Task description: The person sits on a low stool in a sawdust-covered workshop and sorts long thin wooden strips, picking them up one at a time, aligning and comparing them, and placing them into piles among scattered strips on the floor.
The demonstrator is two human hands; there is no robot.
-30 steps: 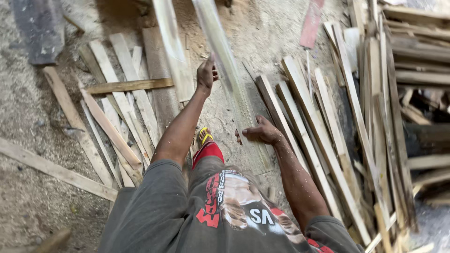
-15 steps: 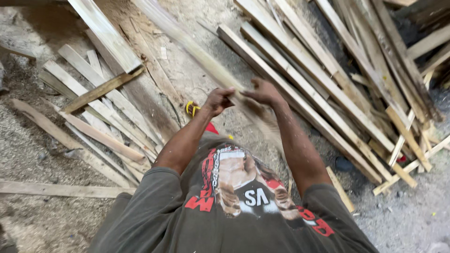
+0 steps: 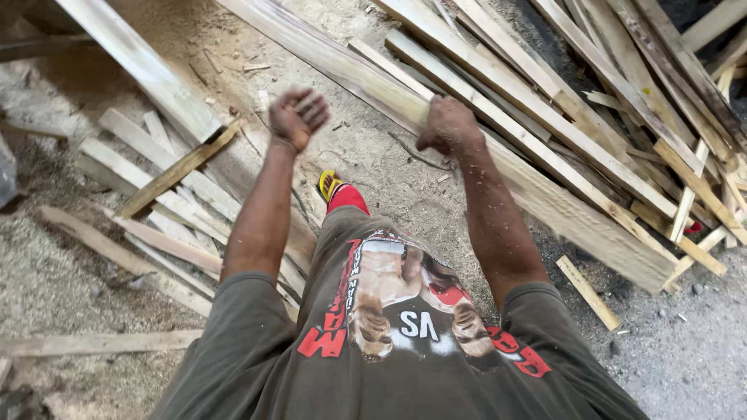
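The right hand (image 3: 447,124) was curled shut over the near edge of a long plank (image 3: 545,194) lying slantwise on the sandy ground (image 3: 366,148), while the left hand (image 3: 297,117) hovered half-open and empty, apart from it

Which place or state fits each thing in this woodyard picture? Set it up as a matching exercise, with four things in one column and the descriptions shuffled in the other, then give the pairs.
Things:
1. left hand
2. right hand
3. long plank
4. yellow and red shoe

Descriptions:
A. on the sawdust ground, between the two arms
B. raised with fingers curled, holding nothing
C. lies slanted from top centre down to the right
D. knuckles up, over the plank's near edge

Pairs: 1-B, 2-D, 3-C, 4-A
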